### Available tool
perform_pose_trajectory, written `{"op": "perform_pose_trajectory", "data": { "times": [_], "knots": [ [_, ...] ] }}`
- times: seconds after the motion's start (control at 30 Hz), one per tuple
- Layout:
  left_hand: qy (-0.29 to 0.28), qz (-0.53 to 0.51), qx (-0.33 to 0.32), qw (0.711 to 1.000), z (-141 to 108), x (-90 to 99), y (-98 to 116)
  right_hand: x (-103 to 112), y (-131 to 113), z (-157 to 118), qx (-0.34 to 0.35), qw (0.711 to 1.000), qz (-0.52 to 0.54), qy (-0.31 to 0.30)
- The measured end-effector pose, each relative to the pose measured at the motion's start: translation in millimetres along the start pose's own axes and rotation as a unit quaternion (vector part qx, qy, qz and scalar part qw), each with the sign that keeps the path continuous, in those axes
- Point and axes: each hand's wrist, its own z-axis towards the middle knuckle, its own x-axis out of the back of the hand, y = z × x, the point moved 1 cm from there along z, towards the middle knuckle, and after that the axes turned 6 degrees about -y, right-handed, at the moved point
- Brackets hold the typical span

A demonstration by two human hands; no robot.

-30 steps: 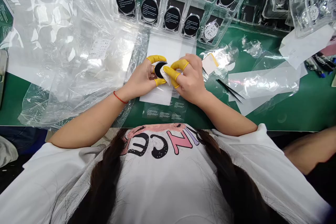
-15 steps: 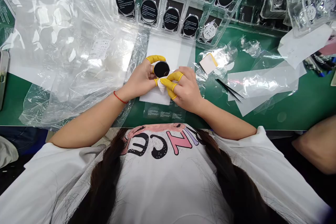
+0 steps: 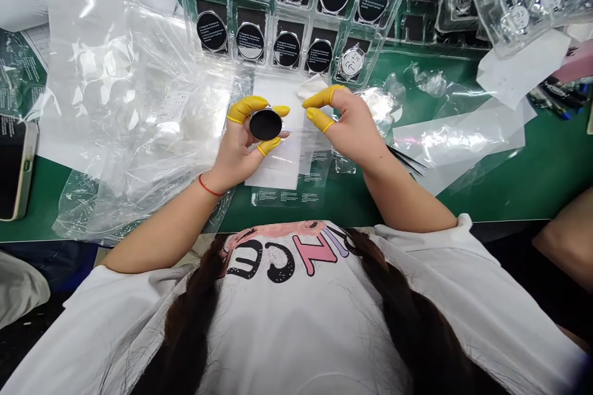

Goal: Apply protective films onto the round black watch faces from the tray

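Right around the edge of a round black watch face with a thin silver rim, we close the yellow-sheathed fingers of our left hand, its thumb at the lower edge and its dark face turned up toward us. We hold it raised over a stack of smooth white sheets. Our right hand is near, well clear of the watch, its sheathed thumb and forefinger tips nearly together; we cannot tell whether they pinch anything thin. Just beyond those tips we see a crumpled white cloth. Nearer our body are clear films printed with small white text. By our right forearm lie slim black tweezers, and to our left spreads wrinkled clear plastic. Farther out, we face a clear compartmented tray of round watches on the green tabletop.
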Motion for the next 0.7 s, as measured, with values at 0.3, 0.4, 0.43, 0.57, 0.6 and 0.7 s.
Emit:
{"op": "perform_pose_trajectory", "data": {
  "times": [0.3,0.4,0.43,0.57,0.6,0.7],
  "knots": [
    [0.010,0.010,-0.021,1.000,3,3.5,-1,11,-2,-5,-0.082,0.996,0.045,-0.003],
    [0.026,0.013,-0.031,0.999,4,3.7,-1,9,0,-6,-0.084,0.994,0.067,-0.019],
    [0.030,0.014,-0.029,0.999,4,3.4,0,8,1,-5,-0.080,0.994,0.070,-0.020],
    [0.041,0.008,0.017,0.999,1,1.9,2,1,4,-2,-0.048,0.995,0.078,-0.034],
    [0.040,0.006,0.036,0.999,0,1.8,2,1,5,-1,-0.041,0.995,0.083,-0.036],
    [0.029,-0.005,0.091,0.995,-2,2.5,-1,6,7,1,-0.029,0.994,0.107,-0.011]
  ]
}}
